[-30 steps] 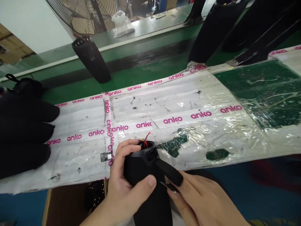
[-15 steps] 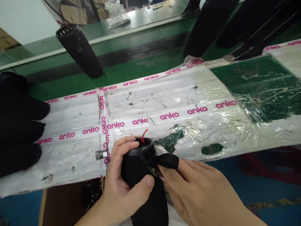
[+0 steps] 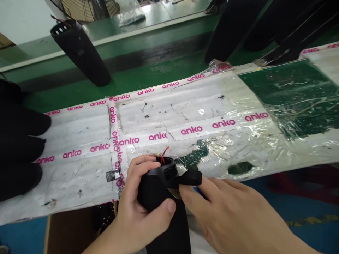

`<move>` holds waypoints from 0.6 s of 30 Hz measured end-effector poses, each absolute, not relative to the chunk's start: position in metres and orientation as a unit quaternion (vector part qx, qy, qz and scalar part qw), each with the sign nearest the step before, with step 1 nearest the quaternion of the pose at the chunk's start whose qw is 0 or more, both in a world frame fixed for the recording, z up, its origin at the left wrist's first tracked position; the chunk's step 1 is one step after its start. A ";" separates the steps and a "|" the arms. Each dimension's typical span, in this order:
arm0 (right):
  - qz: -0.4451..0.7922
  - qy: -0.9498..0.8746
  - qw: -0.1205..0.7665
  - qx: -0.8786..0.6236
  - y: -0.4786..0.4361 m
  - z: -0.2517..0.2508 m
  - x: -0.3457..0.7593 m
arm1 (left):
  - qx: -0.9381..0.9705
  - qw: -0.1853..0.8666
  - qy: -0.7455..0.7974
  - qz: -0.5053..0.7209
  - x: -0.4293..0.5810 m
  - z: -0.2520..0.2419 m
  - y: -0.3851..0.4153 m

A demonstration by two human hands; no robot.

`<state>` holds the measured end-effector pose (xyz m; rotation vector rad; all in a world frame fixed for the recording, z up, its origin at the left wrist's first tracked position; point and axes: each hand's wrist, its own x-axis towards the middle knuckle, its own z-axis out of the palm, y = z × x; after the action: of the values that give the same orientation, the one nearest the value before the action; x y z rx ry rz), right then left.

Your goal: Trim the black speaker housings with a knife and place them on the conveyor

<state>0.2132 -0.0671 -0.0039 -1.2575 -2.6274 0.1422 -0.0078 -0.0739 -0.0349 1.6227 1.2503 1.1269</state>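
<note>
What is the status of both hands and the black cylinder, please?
Left hand grips black cylinder. Right hand at black strap, grip partly hidden. Red wires stick out of cylinder's open end, close to left hand.

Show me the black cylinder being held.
The bottom-centre black cylinder, wrapped by the left hand; no visible hand touches the other black cylinders.

The left hand (image 3: 137, 215) curls in a grip, thumb (image 3: 166, 210) extended; the right hand (image 3: 225, 208), its back upward, has its fingers (image 3: 192, 200) bent.
</note>
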 end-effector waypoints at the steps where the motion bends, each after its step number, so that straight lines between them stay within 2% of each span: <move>1: 0.049 -0.895 0.108 -0.431 -0.066 -0.003 0.214 | 0.637 0.396 0.492 0.442 -0.008 -0.035 -0.073; 7: 0.074 -0.899 0.090 -0.422 -0.054 0.006 0.215 | 0.640 0.402 0.491 0.434 -0.010 -0.035 -0.074; 15: 0.093 -0.914 -0.017 -0.394 -0.041 0.020 0.214 | 0.629 0.399 0.505 0.436 -0.009 -0.038 -0.072; 18: 0.111 -0.928 0.016 -0.355 -0.044 0.014 0.232 | 0.623 0.379 0.517 0.448 -0.023 -0.043 -0.074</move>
<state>0.2316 -0.0435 0.0143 -1.1056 -2.8866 0.3458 -0.0233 -0.0738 -0.0431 1.5917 1.3221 1.1446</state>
